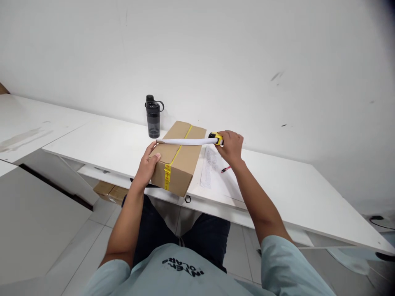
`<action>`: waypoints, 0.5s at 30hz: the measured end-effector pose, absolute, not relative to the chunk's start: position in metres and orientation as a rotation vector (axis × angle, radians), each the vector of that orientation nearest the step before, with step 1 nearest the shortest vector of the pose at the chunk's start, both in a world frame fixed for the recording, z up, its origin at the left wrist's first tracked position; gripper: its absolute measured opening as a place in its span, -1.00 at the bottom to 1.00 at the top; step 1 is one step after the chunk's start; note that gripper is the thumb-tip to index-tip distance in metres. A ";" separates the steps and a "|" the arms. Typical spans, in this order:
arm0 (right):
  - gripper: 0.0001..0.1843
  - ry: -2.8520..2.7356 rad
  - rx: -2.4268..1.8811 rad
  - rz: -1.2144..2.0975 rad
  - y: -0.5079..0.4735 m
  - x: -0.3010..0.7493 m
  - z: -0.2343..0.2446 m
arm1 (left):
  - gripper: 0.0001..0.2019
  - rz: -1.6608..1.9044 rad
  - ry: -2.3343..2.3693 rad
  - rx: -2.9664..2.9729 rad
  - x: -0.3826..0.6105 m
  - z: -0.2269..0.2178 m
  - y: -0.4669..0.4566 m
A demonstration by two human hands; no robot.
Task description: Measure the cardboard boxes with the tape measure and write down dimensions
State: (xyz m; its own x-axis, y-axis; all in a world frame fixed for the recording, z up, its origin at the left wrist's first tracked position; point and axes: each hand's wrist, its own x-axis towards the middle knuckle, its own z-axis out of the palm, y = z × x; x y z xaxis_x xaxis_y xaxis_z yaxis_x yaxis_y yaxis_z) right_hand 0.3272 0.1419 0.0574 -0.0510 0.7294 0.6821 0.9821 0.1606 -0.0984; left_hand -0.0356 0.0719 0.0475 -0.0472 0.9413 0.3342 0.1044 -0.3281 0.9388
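A cardboard box [188, 158] with yellow tape along its top and front lies on the white table, its near end at the table's front edge. My left hand [147, 166] grips the box's left near corner, thumb on top and fingers along the side. In my right hand [231, 144] is a yellow and black tape measure [216, 138], held just past the box's right edge. Its pulled-out blade [187, 142] spans the box top from right to left, with the hooked end at the left edge near my left fingertips.
A dark shaker bottle [153, 119] stands behind the box, close to the white wall. Paper sheets with writing [212, 170] and a red and black pen [226, 169] lie right of the box. Brown cartons [108, 191] sit beneath the table at left.
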 end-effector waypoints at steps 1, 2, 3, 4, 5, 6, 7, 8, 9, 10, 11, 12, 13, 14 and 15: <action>-0.59 -1.777 -1.629 -0.588 0.142 0.329 0.060 | -0.31 1.454 1.150 1.505 -0.036 0.047 0.072; -0.59 -1.722 -1.641 -0.623 0.142 0.330 0.062 | -0.32 1.455 1.149 1.512 -0.036 0.047 0.072; -0.59 -1.673 -1.655 -0.645 0.142 0.331 0.065 | -0.33 1.461 1.145 1.518 -0.036 0.046 0.072; -0.58 -1.629 -1.666 -0.655 0.141 0.332 0.069 | -0.33 1.466 1.138 1.521 -0.036 0.046 0.072; -0.58 -1.587 -1.672 -0.658 0.141 0.332 0.072 | -0.33 1.473 1.132 1.518 -0.036 0.046 0.071; -0.59 -1.546 -1.673 -0.656 0.140 0.332 0.075 | -0.33 1.481 1.128 1.511 -0.035 0.046 0.071; -0.61 -1.505 -1.667 -0.654 0.139 0.333 0.079 | -0.33 1.487 1.127 1.505 -0.035 0.046 0.071; -0.63 -1.463 -1.654 -0.651 0.138 0.333 0.081 | -0.32 1.493 1.130 1.499 -0.034 0.046 0.071; -0.64 -1.422 -1.634 -0.645 0.138 0.335 0.084 | -0.31 1.497 1.136 1.493 -0.034 0.046 0.071; -0.64 -1.385 -1.609 -0.635 0.138 0.336 0.085 | -0.31 1.501 1.143 1.486 -0.033 0.045 0.070; -0.62 -1.350 -1.582 -0.622 0.138 0.338 0.087 | -0.30 1.505 1.148 1.477 -0.033 0.045 0.070; -0.58 -1.317 -1.558 -0.612 0.138 0.340 0.088 | -0.30 1.508 1.152 1.467 -0.033 0.044 0.070; -0.54 -1.282 -1.538 -0.610 0.138 0.342 0.088 | -0.30 1.513 1.154 1.455 -0.032 0.044 0.069; -0.51 -1.243 -1.525 -0.625 0.137 0.344 0.089 | -0.30 1.519 1.155 1.445 -0.032 0.043 0.069; -0.49 -1.197 -1.516 -0.658 0.136 0.345 0.088 | -0.30 1.523 1.156 1.439 -0.032 0.043 0.069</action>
